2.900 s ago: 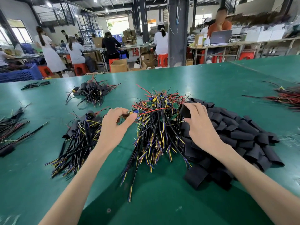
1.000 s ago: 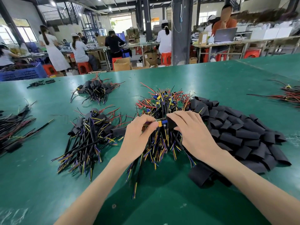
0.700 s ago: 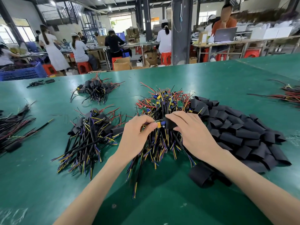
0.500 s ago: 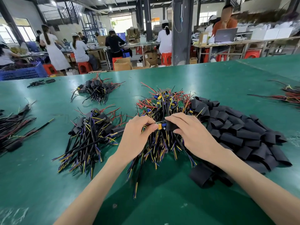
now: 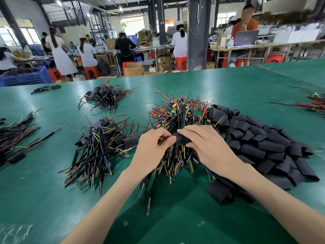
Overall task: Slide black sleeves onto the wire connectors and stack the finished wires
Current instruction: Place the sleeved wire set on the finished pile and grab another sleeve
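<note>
My left hand (image 5: 151,148) pinches a thin wire (image 5: 163,137) at its connector end, above the pile of unsleeved wires (image 5: 179,120). My right hand (image 5: 207,145) pinches a black sleeve (image 5: 182,139) that covers the connector; the connector itself is hidden inside it. The two hands meet fingertip to fingertip. A heap of loose black sleeves (image 5: 260,145) lies to the right. The stack of sleeved wires (image 5: 100,143) lies to the left of my left hand.
On the green table (image 5: 228,85), another sleeved bundle (image 5: 105,95) sits further back and dark wire bundles (image 5: 14,136) lie at the left edge. Red wires (image 5: 314,104) lie at the far right. People work at benches beyond the table.
The right hand has pushed the black sleeve leftward over the connector; the yellow and blue connector seen between the fingers earlier is now covered. Both hands stay in place.
</note>
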The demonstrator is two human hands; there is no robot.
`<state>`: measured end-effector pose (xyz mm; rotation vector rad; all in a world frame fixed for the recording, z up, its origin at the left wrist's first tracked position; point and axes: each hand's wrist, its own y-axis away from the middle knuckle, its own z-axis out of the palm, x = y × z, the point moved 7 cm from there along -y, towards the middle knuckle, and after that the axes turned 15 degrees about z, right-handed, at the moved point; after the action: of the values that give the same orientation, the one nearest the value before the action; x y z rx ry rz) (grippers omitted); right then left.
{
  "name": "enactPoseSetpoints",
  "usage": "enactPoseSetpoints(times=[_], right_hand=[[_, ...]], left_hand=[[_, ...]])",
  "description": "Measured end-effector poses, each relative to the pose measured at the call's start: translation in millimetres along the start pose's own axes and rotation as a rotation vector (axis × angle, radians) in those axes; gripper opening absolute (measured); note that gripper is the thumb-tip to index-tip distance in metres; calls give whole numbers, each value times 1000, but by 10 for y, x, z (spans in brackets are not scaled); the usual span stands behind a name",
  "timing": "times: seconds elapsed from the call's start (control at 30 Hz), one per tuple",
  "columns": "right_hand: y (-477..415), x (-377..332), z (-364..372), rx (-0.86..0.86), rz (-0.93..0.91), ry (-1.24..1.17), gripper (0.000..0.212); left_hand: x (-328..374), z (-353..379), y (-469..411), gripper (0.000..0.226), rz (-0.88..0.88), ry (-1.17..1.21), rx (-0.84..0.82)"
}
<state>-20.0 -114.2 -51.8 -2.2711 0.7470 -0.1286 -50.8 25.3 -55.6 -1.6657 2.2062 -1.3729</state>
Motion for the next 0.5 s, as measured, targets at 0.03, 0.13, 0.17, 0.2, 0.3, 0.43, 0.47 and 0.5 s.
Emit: enactPoseSetpoints(times=[0.03, 0.13, 0.17, 0.2, 0.3, 0.43, 0.47, 0.5], right_hand=[[5, -17, 15, -6, -7, 4, 41], [22, -58, 45, -18, -20, 11, 41], [21, -62, 41, -17, -20, 9, 41], [16, -61, 31, -14, -18, 3, 41], [-2, -50, -11, 4, -9, -4, 40], [0, -37, -29, 2, 12, -15, 40], [2, -33, -25, -4, 14, -16, 40], [4, -28, -24, -7, 16, -17, 39]], left_hand=[[-12, 14, 3, 10, -12, -7, -10], [0, 41, 4, 9, -8, -61, -38], [16, 38, 1, 10, 1, -75, -39], [31, 28, -6, 11, 7, -77, -34], [41, -13, -18, 10, -4, -24, -1], [42, -37, -15, 7, -21, 28, 10], [46, -35, -15, 7, -19, 33, 5], [48, -34, -17, 6, -17, 38, 1]])
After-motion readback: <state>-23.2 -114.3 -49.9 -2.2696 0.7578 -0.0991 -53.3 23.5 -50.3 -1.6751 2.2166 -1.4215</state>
